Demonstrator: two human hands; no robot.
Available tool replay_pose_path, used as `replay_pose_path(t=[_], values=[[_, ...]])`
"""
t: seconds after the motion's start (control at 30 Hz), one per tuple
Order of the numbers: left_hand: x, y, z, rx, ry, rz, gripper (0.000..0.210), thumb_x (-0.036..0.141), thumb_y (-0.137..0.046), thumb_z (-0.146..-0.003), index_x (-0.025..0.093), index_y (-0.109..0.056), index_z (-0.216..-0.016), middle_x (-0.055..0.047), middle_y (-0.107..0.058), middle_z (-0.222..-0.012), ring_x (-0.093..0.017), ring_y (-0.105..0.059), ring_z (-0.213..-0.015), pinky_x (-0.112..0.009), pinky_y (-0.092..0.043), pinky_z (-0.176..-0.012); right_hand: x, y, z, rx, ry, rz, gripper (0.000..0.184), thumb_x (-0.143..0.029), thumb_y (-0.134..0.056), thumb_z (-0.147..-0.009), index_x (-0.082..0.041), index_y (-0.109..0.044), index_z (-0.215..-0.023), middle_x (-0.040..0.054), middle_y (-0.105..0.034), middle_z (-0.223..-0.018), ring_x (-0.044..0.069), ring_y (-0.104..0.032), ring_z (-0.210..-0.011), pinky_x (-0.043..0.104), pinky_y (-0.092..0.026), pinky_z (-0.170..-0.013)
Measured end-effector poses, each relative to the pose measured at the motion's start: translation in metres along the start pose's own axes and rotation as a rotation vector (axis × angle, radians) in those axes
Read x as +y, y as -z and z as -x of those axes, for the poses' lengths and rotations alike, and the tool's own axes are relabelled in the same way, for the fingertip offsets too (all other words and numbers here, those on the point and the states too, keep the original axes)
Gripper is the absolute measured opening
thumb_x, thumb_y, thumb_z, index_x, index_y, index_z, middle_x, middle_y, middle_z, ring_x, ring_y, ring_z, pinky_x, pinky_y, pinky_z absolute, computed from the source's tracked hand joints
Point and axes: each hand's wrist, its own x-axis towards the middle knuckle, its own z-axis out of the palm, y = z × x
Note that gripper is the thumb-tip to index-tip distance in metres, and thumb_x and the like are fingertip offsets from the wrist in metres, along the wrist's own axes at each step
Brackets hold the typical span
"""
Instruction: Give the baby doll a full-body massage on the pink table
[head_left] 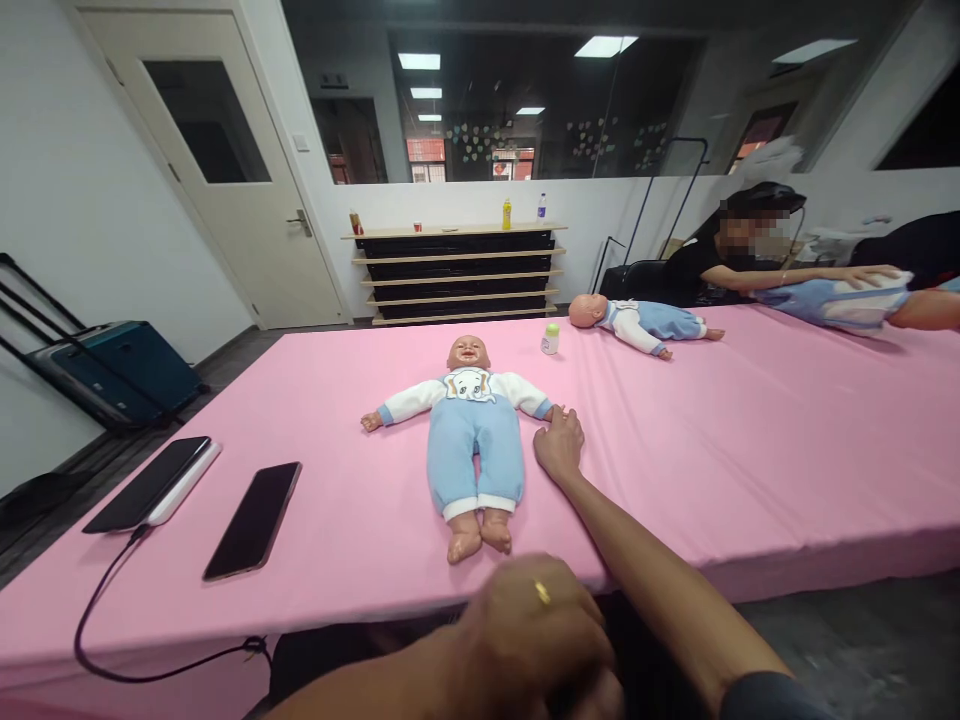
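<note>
A baby doll [474, 440] in a white and light-blue outfit with an elephant face on the chest lies on its back, arms spread, feet towards me. My right hand [561, 440] rests on the cloth beside it, fingers curled round the doll's hand on that side. Close to the camera, below the doll's feet, is my left hand [536, 635], blurred and curled closed, with a gold-coloured ring. Its palm side is hidden, so anything inside cannot be seen. White cream-like smears show around the doll's mouth.
A small jar with a green lid [551, 340] and a second doll [637, 322] are further back on the pink tablecloth [337, 380]. A phone [253, 520] and a cabled device [154, 485] lie at left. Another person [742, 250] handles a doll [840, 300] at right.
</note>
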Motion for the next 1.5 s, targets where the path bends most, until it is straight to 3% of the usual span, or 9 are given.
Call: replay_pose_path(t=[0.1,0.23,0.37,0.53,0.67,0.83,1.0,1.3,1.5], values=[[-0.054,-0.018,0.027,0.308,0.058,-0.438,0.012,0.009,-0.052,-0.084,0.017,-0.057,-0.091,-0.008,-0.062,-0.078,-0.020,-0.060,-0.076,-0.036,-0.050,-0.070,0.003,-0.003,-0.001,0.023,0.013,-0.033,0.056,-0.019,-0.046,-0.085,-0.013,-0.042,-0.141,0.0186,-0.040,-0.140,0.032,-0.036,-0.133,0.042,-0.027,-0.111],[-0.109,-0.031,0.081,0.256,0.387,-0.847,0.025,0.020,-0.054,-0.090,0.014,-0.056,-0.114,-0.012,-0.063,-0.098,-0.024,-0.060,-0.092,-0.039,-0.050,-0.080,0.006,-0.004,-0.003,-0.007,0.003,-0.064,0.056,-0.022,-0.045,-0.086,-0.015,-0.042,-0.142,0.0171,-0.041,-0.140,0.031,-0.037,-0.131,0.041,-0.030,-0.109],[-0.132,-0.042,0.109,0.179,0.678,-0.988,0.053,0.040,-0.053,-0.093,0.010,-0.046,-0.136,-0.011,-0.061,-0.095,-0.023,-0.058,-0.085,-0.038,-0.049,-0.075,0.005,-0.005,-0.008,-0.051,-0.045,-0.064,0.062,-0.023,-0.046,-0.087,-0.016,-0.035,-0.147,0.0178,-0.038,-0.143,0.032,-0.039,-0.130,0.042,-0.031,-0.106],[-0.143,-0.056,0.105,0.124,0.744,-0.999,0.076,0.058,-0.050,-0.091,0.011,-0.035,-0.149,-0.011,-0.063,-0.096,-0.023,-0.060,-0.083,-0.036,-0.048,-0.073,0.006,0.000,-0.026,-0.140,-0.072,-0.017,0.060,-0.022,-0.050,-0.086,-0.016,-0.039,-0.144,0.0202,-0.047,-0.133,0.035,-0.044,-0.123,0.046,-0.033,-0.102],[-0.140,-0.051,0.104,0.086,0.773,-0.901,0.061,0.037,-0.046,-0.096,0.012,-0.032,-0.150,-0.012,-0.066,-0.098,-0.024,-0.064,-0.087,-0.036,-0.050,-0.077,0.014,0.015,-0.051,-0.285,-0.051,-0.080,0.041,-0.020,-0.053,-0.085,-0.010,-0.056,-0.125,0.0214,-0.056,-0.119,0.032,-0.052,-0.112,0.038,-0.040,-0.090],[-0.129,-0.017,0.126,0.242,0.965,-0.698,0.059,0.032,-0.042,-0.094,0.013,-0.028,-0.149,-0.016,-0.062,-0.119,-0.025,-0.066,-0.097,-0.038,-0.053,-0.081,0.020,0.043,-0.090,-0.416,0.008,-0.220,0.030,-0.016,-0.069,-0.072,-0.012,-0.067,-0.101,0.0082,-0.067,-0.093,0.018,-0.061,-0.079,0.023,-0.040,-0.066],[-0.138,0.018,0.150,0.420,1.069,-0.578,0.042,0.038,-0.049,-0.088,0.014,-0.054,-0.122,-0.014,-0.063,-0.113,-0.029,-0.065,-0.098,-0.043,-0.053,-0.084,0.009,0.069,-0.113,-0.513,-0.038,-0.358,0.026,-0.011,-0.073,-0.068,-0.010,-0.067,-0.094,0.0029,-0.063,-0.067,0.012,-0.053,-0.055,0.022,-0.038,-0.053],[-0.142,0.027,0.152,0.474,1.049,-0.417,0.042,0.039,-0.044,-0.091,0.018,-0.058,-0.125,-0.009,-0.065,-0.113,-0.025,-0.062,-0.103,-0.041,-0.050,-0.089,-0.028,0.094,-0.122,-0.360,-0.087,-0.439,0.026,-0.021,-0.060,-0.080,-0.007,-0.064,-0.101,0.0042,-0.060,-0.068,0.011,-0.050,-0.057,0.021,-0.040,-0.055],[-0.138,0.059,0.116,0.582,1.008,-0.393,0.037,0.043,-0.055,-0.087,0.021,-0.055,-0.117,-0.005,-0.066,-0.107,-0.022,-0.063,-0.093,-0.033,-0.051,-0.078,-0.062,0.081,-0.140,-0.354,-0.014,-0.354,0.021,-0.026,-0.053,-0.082,-0.008,-0.063,-0.083,0.0054,-0.056,-0.062,0.012,-0.050,-0.055,0.022,-0.038,-0.049]])
